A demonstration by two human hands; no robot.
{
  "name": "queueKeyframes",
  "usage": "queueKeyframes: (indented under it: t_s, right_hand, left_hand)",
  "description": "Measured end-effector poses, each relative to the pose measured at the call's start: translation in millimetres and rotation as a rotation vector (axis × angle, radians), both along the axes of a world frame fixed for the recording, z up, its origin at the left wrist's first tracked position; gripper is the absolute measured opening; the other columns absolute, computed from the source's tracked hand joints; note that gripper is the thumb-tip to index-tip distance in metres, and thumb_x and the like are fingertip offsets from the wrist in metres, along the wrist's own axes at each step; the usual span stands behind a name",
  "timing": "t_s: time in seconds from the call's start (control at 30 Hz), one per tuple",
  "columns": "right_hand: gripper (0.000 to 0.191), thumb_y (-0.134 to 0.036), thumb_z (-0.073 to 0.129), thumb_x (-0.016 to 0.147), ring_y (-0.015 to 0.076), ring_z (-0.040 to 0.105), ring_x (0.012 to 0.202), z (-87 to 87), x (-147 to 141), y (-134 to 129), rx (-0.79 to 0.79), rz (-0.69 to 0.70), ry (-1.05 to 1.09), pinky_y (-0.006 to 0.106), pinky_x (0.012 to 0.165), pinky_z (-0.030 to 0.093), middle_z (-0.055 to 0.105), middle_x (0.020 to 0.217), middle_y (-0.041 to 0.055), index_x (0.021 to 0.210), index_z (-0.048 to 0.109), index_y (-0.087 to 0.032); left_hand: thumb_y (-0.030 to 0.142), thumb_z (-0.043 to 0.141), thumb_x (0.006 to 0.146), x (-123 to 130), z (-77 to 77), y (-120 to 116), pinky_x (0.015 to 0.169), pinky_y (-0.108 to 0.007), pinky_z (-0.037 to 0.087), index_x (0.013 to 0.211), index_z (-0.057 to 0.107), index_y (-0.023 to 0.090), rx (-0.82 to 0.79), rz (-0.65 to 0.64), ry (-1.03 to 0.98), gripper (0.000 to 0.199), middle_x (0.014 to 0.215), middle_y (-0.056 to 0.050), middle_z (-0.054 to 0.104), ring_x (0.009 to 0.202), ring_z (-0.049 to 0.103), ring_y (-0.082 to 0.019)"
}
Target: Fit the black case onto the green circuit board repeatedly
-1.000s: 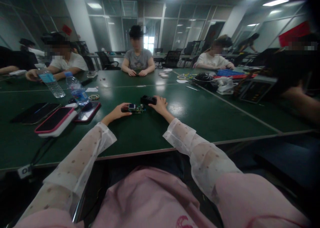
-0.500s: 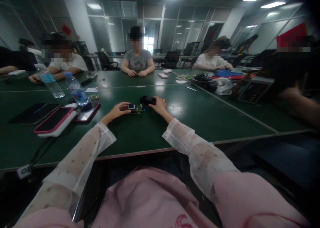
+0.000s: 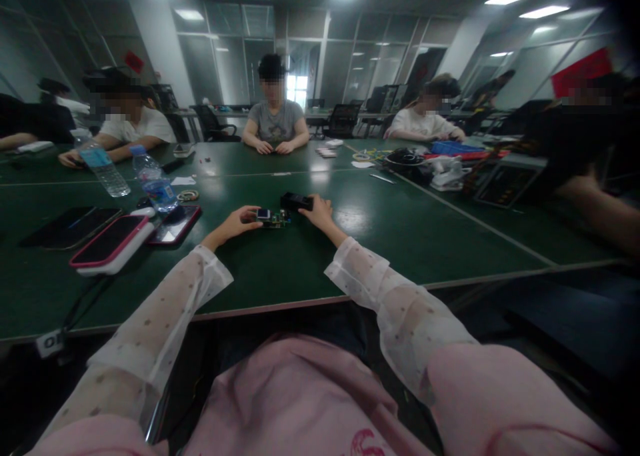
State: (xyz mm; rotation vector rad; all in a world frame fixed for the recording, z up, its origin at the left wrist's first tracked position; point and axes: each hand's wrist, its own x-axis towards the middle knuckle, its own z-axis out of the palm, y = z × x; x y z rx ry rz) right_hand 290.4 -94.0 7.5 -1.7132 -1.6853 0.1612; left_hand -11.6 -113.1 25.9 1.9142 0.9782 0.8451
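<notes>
On the green table [image 3: 280, 263], my left hand [image 3: 239, 223] grips the left end of a small green circuit board [image 3: 276, 221], which bears a little dark screen in a white frame. My right hand [image 3: 321, 211] is closed on the right end of a black box-shaped object [image 3: 294, 201]. The black object lies just behind and to the right of the board. Whether the two touch is hard to tell. Some fingertips are hidden behind the things held.
To the left stand two water bottles [image 3: 156, 183] [image 3: 103, 166], near several phones, one pink-edged [image 3: 110, 241], and a tape roll [image 3: 187, 195]. At right are cables, a blue tray [image 3: 453, 147] and a metal-cased box [image 3: 510, 181]. Several people sit around the table.
</notes>
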Motion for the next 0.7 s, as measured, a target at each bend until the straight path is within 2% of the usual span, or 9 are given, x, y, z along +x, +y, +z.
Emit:
queueKeyframes:
  t_s: [0.27,0.4,0.47,0.57,0.7]
  right_hand:
    - [0.052,-0.035,0.074,0.073,0.0365,0.05,0.114,-0.4,1,2,0.006,0.057,0.018,0.052,0.092,0.043,0.064,0.113,0.0155,0.118,0.055,-0.018]
    - [0.053,-0.038,0.073,0.073,0.0328,0.057,0.109,6.8,1,5,0.036,0.081,0.202,0.051,0.093,0.045,0.066,0.109,0.0122,0.119,0.055,-0.019]
    - [0.058,-0.043,0.073,0.072,0.03,0.061,0.103,12.7,-1,6,0.075,0.157,0.339,0.049,0.091,0.047,0.066,0.107,0.0105,0.121,0.053,-0.019]
    - [0.068,-0.051,0.074,0.068,0.0273,0.063,0.099,21.2,-7,2,0.104,0.346,0.462,0.045,0.089,0.049,0.067,0.105,0.0099,0.123,0.052,-0.018]
    - [0.068,-0.054,0.076,0.066,0.026,0.063,0.096,26.6,-17,-8,0.079,0.564,0.416,0.045,0.088,0.049,0.066,0.105,0.0089,0.121,0.055,-0.019]
  left_hand:
    - [0.036,0.083,0.064,-2,-3.0,4,0.105,-0.05,0.041,0.125,0.056,0.016,0.018,-0.024,0.051,0.07,0.128,-0.014,0.062,0.117,0.059,-0.028]
    - [0.035,0.083,0.065,-3,-4.2,5,0.106,-0.05,0.042,0.124,0.056,0.015,0.041,-0.024,0.062,0.068,0.126,-0.014,0.063,0.116,0.06,-0.027]
    - [0.036,0.083,0.065,-3,-5.1,6,0.105,-0.05,0.042,0.124,0.056,0.015,0.05,-0.025,0.057,0.068,0.125,-0.014,0.063,0.115,0.06,-0.027]
    - [0.036,0.083,0.063,-2,-7.1,8,0.105,-0.05,0.042,0.123,0.057,0.015,0.048,-0.016,0.044,0.069,0.126,-0.014,0.063,0.115,0.061,-0.027]
    - [0.038,0.084,0.062,-2,-8.9,9,0.104,-0.05,0.043,0.123,0.057,0.015,0.035,0.004,0.035,0.071,0.125,-0.014,0.064,0.114,0.061,-0.028]
